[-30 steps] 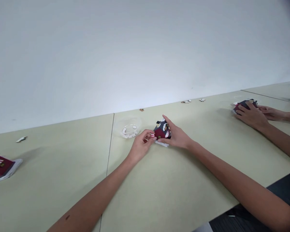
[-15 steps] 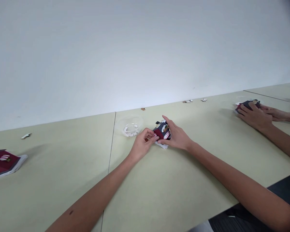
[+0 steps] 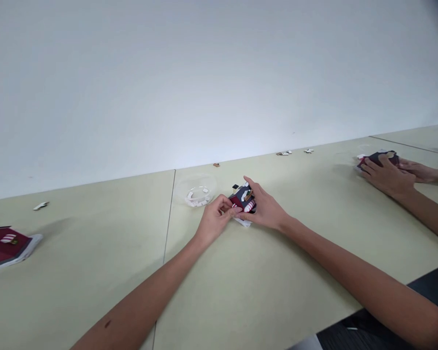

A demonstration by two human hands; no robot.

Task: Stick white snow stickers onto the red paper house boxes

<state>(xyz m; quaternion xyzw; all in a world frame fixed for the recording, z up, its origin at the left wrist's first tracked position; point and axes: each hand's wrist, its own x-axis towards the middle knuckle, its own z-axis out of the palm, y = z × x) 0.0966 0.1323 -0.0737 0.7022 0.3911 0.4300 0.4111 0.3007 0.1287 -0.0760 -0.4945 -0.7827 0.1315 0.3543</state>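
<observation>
A small paper model house [image 3: 243,200] with dark red walls, a dark navy roof and white trim sits at the middle of the table, on a white base piece. My left hand [image 3: 215,221] pinches its near left corner between thumb and fingers, over a red-and-white striped part. My right hand [image 3: 266,211] grips the house from the right, with the thumb along its top. The fingers hide part of the walls. Just left of my left hand is a clear round plastic dish [image 3: 197,192] holding small white paper pieces.
A co-worker's hands [image 3: 389,172] press on a similar dark model [image 3: 377,158] at the right. A flat red model [image 3: 5,248] and a white scrap [image 3: 41,205] lie at the left. Small scraps [image 3: 283,153] line the table's far edge against a white wall [image 3: 219,82].
The house has turned slightly in my hands, and its striped part now faces nearer my right thumb. My view has shifted a little. The co-worker's hands have moved slightly right.
</observation>
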